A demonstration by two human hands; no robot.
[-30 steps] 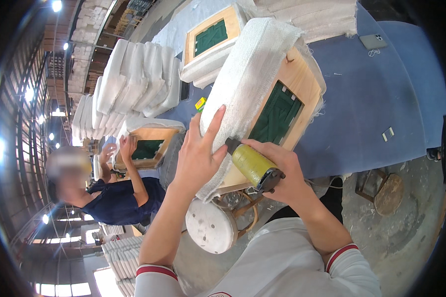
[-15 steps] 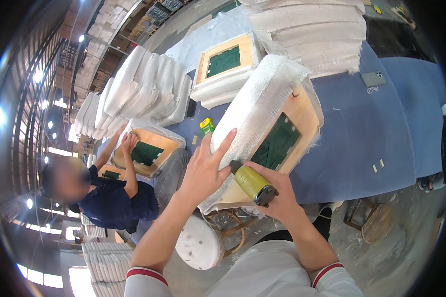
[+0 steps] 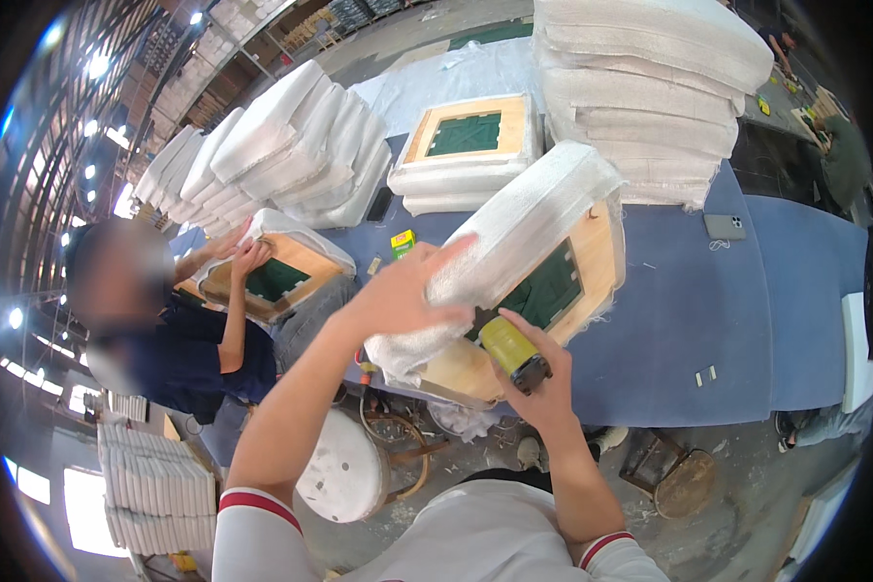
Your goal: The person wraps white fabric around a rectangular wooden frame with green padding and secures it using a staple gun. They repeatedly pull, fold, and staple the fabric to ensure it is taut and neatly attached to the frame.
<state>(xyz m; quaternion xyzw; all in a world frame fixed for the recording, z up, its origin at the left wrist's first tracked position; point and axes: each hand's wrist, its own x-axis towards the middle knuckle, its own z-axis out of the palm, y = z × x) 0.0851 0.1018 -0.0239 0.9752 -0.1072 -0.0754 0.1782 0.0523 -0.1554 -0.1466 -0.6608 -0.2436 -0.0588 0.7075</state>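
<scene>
In front of me a seat cushion (image 3: 524,228) in white woven fabric stands tilted on the table. Its bare wooden frame (image 3: 599,254) faces right, around a dark green webbed opening (image 3: 551,289). My right hand (image 3: 543,388) grips a yellow-green staple gun (image 3: 510,347), its black nose close to the lower part of the cushion's frame. My left hand (image 3: 398,301), a little blurred, is spread open at the cushion's fabric side; whether it presses on the fabric I cannot tell.
The blue-grey table (image 3: 650,330) carries stacked white cushions (image 3: 640,107), a phone (image 3: 724,227) and a small green-yellow box (image 3: 403,242). At left a co-worker (image 3: 204,339) handles another cushion (image 3: 306,254). A round white stool (image 3: 344,470) and a wooden stool (image 3: 687,482) stand below.
My view has shifted, and the cushion sits a little differently. My left hand has spread and slid along the fabric; the staple gun stays in my right hand near the frame.
</scene>
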